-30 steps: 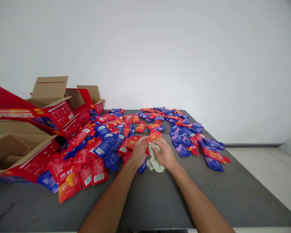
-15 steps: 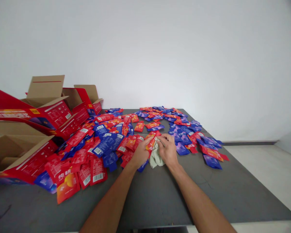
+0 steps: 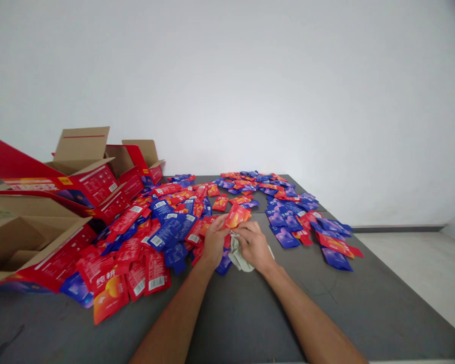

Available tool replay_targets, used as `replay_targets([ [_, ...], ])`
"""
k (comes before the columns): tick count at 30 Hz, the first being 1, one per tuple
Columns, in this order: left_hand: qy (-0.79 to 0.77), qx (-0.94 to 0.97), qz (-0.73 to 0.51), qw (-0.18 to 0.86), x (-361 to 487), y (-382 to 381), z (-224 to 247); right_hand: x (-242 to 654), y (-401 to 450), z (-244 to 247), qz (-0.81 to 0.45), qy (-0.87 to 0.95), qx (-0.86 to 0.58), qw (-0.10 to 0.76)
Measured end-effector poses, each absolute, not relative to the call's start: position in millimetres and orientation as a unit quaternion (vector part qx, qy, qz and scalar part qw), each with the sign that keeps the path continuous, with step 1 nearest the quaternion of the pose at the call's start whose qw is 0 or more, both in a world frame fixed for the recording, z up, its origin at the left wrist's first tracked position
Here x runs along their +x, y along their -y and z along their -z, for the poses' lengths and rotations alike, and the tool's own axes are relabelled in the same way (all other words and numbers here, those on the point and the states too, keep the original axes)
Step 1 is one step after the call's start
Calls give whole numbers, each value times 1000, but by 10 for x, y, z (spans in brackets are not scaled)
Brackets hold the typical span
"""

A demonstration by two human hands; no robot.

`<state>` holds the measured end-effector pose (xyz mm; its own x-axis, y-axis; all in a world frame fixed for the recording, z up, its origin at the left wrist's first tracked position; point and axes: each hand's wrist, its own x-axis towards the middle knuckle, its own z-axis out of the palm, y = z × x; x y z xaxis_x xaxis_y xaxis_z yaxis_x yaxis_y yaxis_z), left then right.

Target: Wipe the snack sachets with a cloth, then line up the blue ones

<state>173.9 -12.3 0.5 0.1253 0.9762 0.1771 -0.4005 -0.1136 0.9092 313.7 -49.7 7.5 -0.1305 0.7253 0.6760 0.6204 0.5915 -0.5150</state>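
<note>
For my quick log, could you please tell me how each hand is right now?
Left hand: closed, holding a red-and-orange pouch.
Right hand: closed, holding a pale cloth beside that pouch.

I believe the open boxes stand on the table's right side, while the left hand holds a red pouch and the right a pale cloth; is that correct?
Not quite: the head view shows the open boxes on the left side of the table. The left hand does hold a red pouch and the right hand a pale cloth.
</note>
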Motion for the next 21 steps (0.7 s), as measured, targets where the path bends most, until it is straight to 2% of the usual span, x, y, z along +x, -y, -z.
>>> replay_targets([
  [5, -351, 424, -587, 594, 1701, 106, -22, 3212, 500, -122, -54, 689, -475, 545],
  [11, -259, 348, -554, 711, 1818, 198, -77, 3124, 536, -151, -68, 675, -441, 587],
  [16, -235, 271, -523, 773, 1953, 239, -85, 3068, 547, -130, -60, 704, -420, 570],
  [21, -194, 301, -527, 771, 1936, 264, -120, 3132, 521, -141, -27, 696, -457, 554],
])
